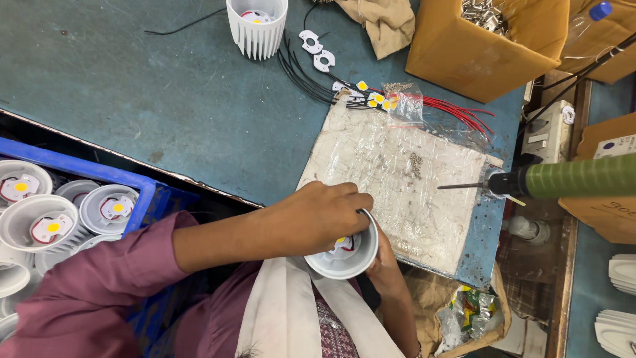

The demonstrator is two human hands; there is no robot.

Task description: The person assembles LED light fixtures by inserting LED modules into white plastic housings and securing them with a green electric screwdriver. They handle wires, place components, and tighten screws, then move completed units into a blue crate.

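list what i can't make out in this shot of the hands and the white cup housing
Head view only:
- Right hand: mostly hidden behind the housing; its fingers don't show.
- Left hand: its fingertips dip inside the housing, so what they touch is hidden.
- Screwdriver: its handle is cut off by the right edge.
- Screws on the mat: too small to count.
- Box contents: cut off by the top edge.

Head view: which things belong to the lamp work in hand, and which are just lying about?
In hand:
- white lamp housing, gripped by left hand and right hand
- wired LED chips
- screwdriver
- finished housings in blue crate

Lying about:
- cardboard box
- plastic bottle
- crumpled brown paper
- power strip
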